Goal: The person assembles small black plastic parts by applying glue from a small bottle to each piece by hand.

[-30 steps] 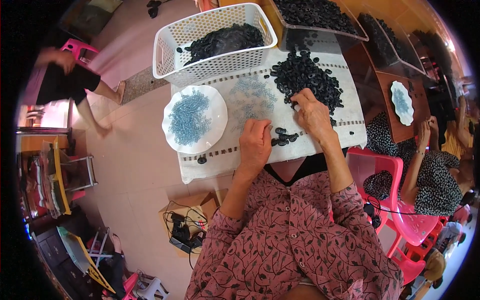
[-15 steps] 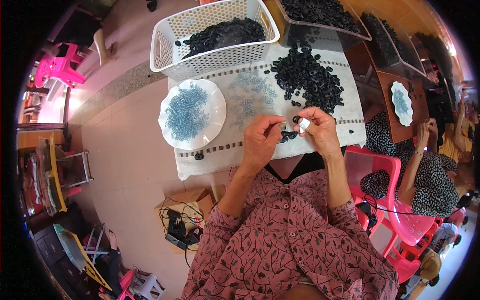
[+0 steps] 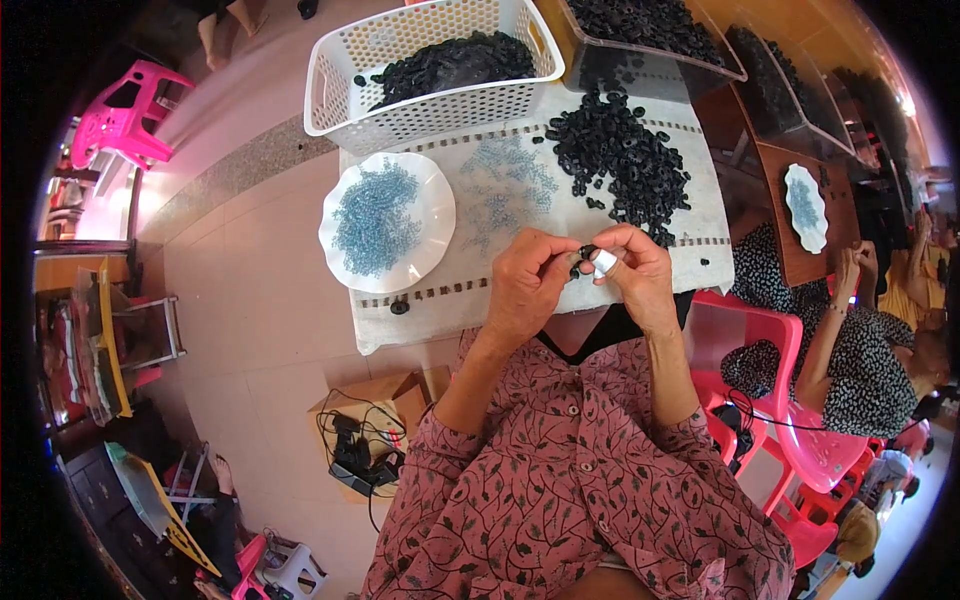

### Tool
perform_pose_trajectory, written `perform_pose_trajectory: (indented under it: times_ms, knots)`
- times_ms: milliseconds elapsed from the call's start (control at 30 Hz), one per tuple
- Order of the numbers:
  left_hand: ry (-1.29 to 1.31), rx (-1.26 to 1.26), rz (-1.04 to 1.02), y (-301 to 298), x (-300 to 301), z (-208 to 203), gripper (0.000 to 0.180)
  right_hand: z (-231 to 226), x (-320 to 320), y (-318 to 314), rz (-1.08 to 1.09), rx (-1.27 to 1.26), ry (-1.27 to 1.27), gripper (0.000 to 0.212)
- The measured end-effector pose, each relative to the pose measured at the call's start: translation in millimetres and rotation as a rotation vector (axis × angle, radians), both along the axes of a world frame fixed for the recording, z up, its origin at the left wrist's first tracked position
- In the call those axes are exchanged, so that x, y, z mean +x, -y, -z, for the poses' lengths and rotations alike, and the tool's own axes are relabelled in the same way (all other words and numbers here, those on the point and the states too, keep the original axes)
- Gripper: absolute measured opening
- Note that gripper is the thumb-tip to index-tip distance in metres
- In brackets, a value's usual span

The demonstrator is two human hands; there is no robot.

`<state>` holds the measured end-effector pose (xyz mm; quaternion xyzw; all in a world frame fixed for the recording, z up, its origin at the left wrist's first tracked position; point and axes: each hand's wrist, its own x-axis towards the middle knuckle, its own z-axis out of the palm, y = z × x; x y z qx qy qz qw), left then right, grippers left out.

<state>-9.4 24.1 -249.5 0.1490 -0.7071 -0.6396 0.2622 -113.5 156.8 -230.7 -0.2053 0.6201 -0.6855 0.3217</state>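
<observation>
My left hand (image 3: 527, 283) and my right hand (image 3: 636, 272) are raised together over the near edge of a white cloth (image 3: 690, 262). Between the fingertips of both sits a small black ring (image 3: 585, 254); the right index finger wears white tape. A heap of black rings (image 3: 622, 162) lies on the cloth just beyond my right hand. Loose pale blue pieces (image 3: 506, 190) are scattered on the cloth beyond my left hand. A white scalloped plate (image 3: 339, 260) of blue pieces sits at the left.
A white perforated basket (image 3: 430, 108) with black rings stands at the far left of the table, clear trays (image 3: 700, 62) of rings behind. Another person (image 3: 858, 350) sits to my right on a pink chair (image 3: 752, 335). A box with cables (image 3: 365, 440) lies on the floor.
Both hands have lifted off the cloth and come together toward me, now pinching a black ring between them. The view has shifted a little.
</observation>
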Motion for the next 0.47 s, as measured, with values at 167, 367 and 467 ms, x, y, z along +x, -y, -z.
perform_pose_trajectory:
  times_ms: [167,367,467]
  knots:
    - [-0.006,-0.095,0.013,1.3,4.9,-8.5,0.015,-0.2,9.5,-3.8,0.017,0.001,-0.254,0.011]
    - [0.035,0.138,0.168,5.3,14.5,-8.1,0.013,-6.5,18.5,-11.2,0.026,0.114,-0.591,0.018]
    - [0.111,0.397,0.311,8.8,17.8,-5.1,0.014,-8.2,19.7,-17.2,-0.032,0.165,-0.596,0.017]
